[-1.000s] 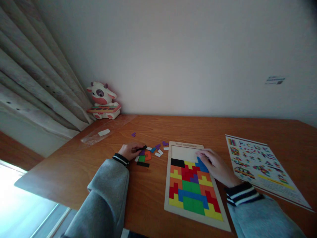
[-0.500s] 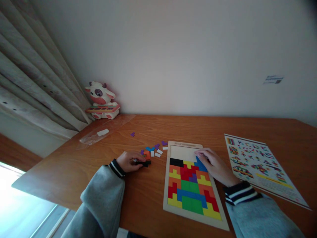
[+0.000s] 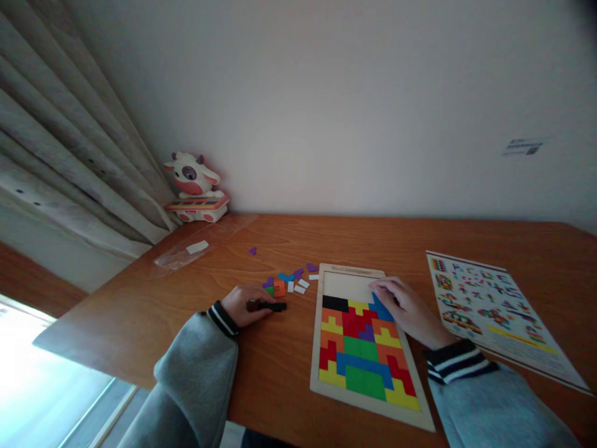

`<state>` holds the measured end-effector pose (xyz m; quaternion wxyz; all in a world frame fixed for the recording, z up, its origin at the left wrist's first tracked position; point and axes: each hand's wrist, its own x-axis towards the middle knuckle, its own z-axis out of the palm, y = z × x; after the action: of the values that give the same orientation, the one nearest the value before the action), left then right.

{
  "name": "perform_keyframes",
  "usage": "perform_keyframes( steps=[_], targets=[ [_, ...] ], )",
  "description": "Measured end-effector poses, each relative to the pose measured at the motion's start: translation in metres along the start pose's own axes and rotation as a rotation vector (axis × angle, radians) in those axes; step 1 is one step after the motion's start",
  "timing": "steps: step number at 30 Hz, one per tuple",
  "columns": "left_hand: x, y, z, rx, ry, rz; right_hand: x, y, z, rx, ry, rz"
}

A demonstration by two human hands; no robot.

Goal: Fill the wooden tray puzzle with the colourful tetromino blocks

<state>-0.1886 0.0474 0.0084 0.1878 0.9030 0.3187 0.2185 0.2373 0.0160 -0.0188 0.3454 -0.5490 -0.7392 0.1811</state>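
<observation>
My left hand [image 3: 246, 305] is closed on a black puzzle piece [image 3: 278, 307], which sticks out past the fingertips just above the table. Close beyond it lie orange [image 3: 279, 288] and green [image 3: 269, 290] pieces. My right hand [image 3: 403, 305] rests over the upper right side of a wooden puzzle tray [image 3: 314, 348], its fingers loosely bent and the thumb apart. Beside those fingers a blue piece [image 3: 382, 309] is partly covered by the hand. Colourful pieces fill the tray's lower part, with a black piece [image 3: 334, 303] at their upper left; bare wood shows at the top.
Loose purple [image 3: 312, 268], blue [image 3: 286, 277] and white [image 3: 300, 289] pieces lie left of the tray. A printed pattern sheet [image 3: 501, 311] lies to the right. Farther left are a clear plastic bag [image 3: 175, 256] and a cow toy with a keyboard [image 3: 196, 186] by the wall.
The black piece in my left hand has turned slightly, and the orange and green pieces behind it show more clearly. My right hand stays on the tray. The whole view has shifted a little.
</observation>
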Motion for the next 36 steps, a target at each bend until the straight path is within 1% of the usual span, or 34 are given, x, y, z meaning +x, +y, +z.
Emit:
perform_keyframes(
  steps=[5,9,12,15,18,20,23,28,33,36],
  targets=[
    [-0.002,0.003,0.000,-0.028,0.033,0.010,0.000,0.002,0.001,0.003,-0.005,0.001],
    [-0.002,0.003,-0.002,-0.050,0.016,0.032,0.000,0.000,0.000,0.010,-0.016,0.004],
    [-0.001,0.002,-0.003,0.012,0.045,0.099,0.000,-0.002,-0.001,0.009,-0.019,0.009],
    [0.003,0.004,0.003,0.054,0.089,0.193,0.000,-0.001,-0.001,0.006,-0.019,0.009],
    [0.007,0.011,0.012,0.016,0.068,0.256,0.000,0.000,0.000,0.003,-0.021,0.010],
    [0.010,0.017,0.017,-0.004,0.054,0.248,0.000,0.001,0.000,0.002,-0.028,0.011],
    [0.013,0.023,0.021,-0.035,0.053,0.195,0.000,0.002,0.000,-0.008,-0.037,0.019],
    [0.016,0.023,0.024,-0.107,0.065,0.181,-0.001,0.004,0.001,-0.005,-0.026,0.021],
    [0.016,0.026,0.026,-0.149,0.021,0.154,-0.001,0.005,0.001,-0.008,-0.014,0.007],
    [0.017,0.028,0.025,-0.196,0.018,0.176,-0.001,0.004,0.001,-0.007,-0.011,0.004]
  ],
)
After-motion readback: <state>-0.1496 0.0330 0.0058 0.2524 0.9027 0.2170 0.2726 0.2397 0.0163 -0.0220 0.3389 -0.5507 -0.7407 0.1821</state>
